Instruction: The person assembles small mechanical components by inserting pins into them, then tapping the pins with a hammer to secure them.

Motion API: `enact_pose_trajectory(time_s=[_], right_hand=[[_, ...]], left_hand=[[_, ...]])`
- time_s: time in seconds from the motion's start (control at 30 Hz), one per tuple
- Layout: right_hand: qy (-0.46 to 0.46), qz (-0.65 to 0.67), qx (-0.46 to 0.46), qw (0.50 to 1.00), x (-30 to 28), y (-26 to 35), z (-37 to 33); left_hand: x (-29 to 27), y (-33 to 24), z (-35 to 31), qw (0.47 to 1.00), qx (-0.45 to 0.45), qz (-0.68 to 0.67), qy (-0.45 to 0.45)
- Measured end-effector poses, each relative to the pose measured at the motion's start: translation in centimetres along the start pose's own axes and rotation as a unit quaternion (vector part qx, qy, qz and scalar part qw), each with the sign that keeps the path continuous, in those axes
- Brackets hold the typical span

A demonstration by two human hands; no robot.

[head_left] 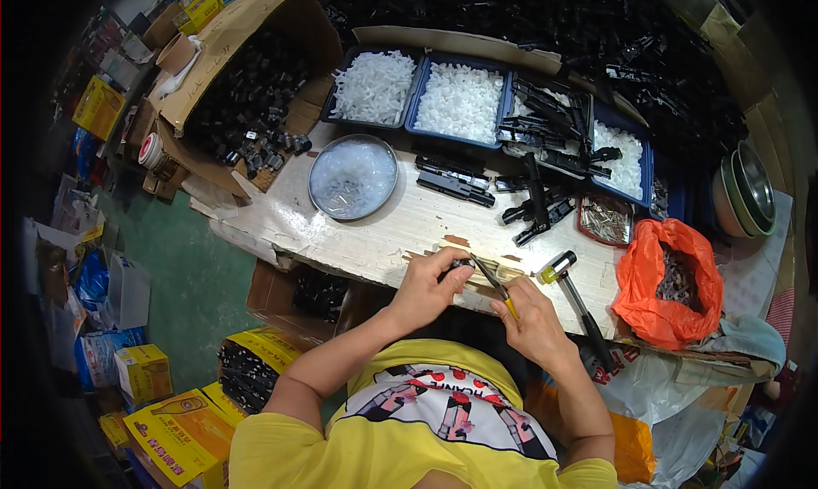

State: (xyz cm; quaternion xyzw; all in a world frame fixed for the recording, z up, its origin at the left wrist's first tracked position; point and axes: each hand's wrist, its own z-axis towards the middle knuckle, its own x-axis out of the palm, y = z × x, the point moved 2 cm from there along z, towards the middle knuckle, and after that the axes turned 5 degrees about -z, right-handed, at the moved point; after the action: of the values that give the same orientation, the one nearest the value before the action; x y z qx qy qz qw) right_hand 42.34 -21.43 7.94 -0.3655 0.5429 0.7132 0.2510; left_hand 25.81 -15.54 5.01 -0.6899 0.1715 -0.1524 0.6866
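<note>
While our left hand (430,283) is pinching one small dark part (461,266) by the near edge of the bench (407,227), our right hand (530,319) is closing its fingers around one yellow-handled tool (510,307), its tip pointing toward the part; whether they are touching, we cannot tell. We are probably working the part with the tool, so the next move is likely calling for a firm left pinch and fine right-hand control. Counting, we are seeing one hammer (586,317) reaching the near edge, one orange bag (635,276) standing toward the right end, one red-rimmed tray (601,238), one round dish (349,217), and at least four larger trays (452,140) lining up toward the far edge.
</note>
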Motion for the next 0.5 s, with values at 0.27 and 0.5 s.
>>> enact_pose_trajectory(time_s=[0.27,0.5], right_hand=[[0.075,-0.024,-0.049,0.996,0.6,1.3,0.7],[-0.111,-0.005,0.043,0.993,0.5,-1.1,0.3]], left_hand=[[-3.0,2.1,-0.9,0.749,-0.283,-0.557,0.222],[-11.3,1.4,-6.5,0.962,-0.131,0.232,0.056]])
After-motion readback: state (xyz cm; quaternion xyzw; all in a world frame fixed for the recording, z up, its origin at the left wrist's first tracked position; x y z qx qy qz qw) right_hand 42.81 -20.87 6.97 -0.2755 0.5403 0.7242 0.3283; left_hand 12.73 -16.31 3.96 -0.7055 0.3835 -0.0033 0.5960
